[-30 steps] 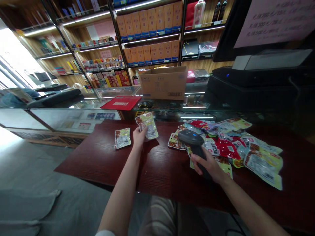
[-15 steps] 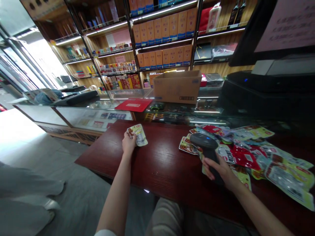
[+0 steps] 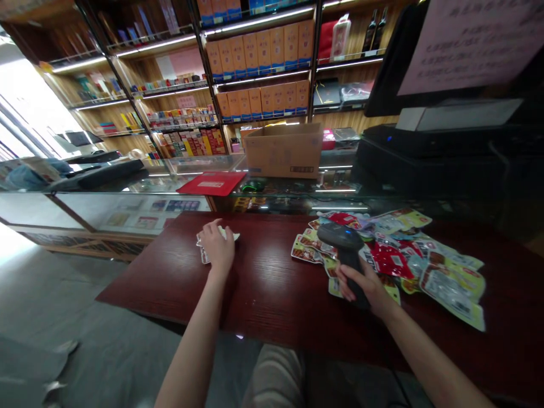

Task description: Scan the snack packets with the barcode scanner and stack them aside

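Observation:
My left hand (image 3: 217, 247) is over a snack packet (image 3: 204, 255) on the left part of the brown table, its fingers spread and covering most of the packet. Whether the fingertips touch it is hard to see. In my right hand (image 3: 365, 286) is a black barcode scanner (image 3: 343, 238), gripped by its handle, with a small blue light on top. Behind and beside the scanner lies a loose pile of snack packets (image 3: 389, 260), yellow-green, red and silver, partly hidden by the scanner and hand.
Behind the brown table (image 3: 263, 283) runs a glass counter bearing a red folder (image 3: 212, 183), a mouse (image 3: 254, 186) and an open cardboard box (image 3: 284, 152). A dark screen (image 3: 391, 62) stands at the right. A person's leg (image 3: 29, 362) shows at lower left.
The view has turned right. My left hand has set the packet flat on the table and its fingers have opened over it. My right hand still holds the scanner by the pile.

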`<action>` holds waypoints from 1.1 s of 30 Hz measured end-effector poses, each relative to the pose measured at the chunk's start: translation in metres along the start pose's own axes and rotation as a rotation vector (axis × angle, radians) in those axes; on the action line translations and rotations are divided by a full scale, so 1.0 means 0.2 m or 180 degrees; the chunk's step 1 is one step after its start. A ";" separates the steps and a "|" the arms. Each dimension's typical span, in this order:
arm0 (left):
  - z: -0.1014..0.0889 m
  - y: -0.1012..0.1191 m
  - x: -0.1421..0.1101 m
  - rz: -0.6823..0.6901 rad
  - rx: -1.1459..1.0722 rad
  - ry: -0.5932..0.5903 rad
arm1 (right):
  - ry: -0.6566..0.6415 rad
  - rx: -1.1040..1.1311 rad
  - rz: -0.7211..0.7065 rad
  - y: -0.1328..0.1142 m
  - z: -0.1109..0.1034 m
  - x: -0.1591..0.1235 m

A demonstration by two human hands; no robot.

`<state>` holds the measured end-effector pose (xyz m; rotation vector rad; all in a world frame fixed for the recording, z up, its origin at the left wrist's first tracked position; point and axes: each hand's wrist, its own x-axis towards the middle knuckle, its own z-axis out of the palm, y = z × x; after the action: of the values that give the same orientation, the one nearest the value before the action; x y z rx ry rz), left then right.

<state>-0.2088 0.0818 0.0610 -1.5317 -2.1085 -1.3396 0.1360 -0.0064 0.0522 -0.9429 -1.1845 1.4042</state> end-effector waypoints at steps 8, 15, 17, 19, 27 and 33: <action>0.24 0.64 -0.32 0.1164 -0.1210 -0.2202 | 0.0286 0.0235 -0.0184 0.00 -0.08 0.01; 0.39 0.89 -0.42 0.1452 -0.0554 -0.2701 | 0.0468 0.0379 -0.0362 -0.02 -0.13 0.02; 0.43 0.89 -0.43 0.0934 -0.0314 -0.2574 | 0.0477 0.0382 -0.0379 -0.04 -0.13 0.01; 0.48 0.88 -0.43 0.0460 -0.0269 -0.2423 | 0.0482 0.0363 -0.0381 -0.06 -0.12 0.00; 0.54 0.77 -0.43 0.0018 -0.0621 -0.2154 | 0.0504 0.0210 -0.0329 -0.07 -0.12 0.00; 0.51 0.78 -0.39 0.0253 -0.0479 -0.2228 | 0.0577 0.0239 -0.0327 -0.03 -0.13 0.01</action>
<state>-0.0105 0.1152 0.0396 -2.3899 -2.2995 -1.0439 0.1622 -0.0004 0.0520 -0.9230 -1.0236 1.2456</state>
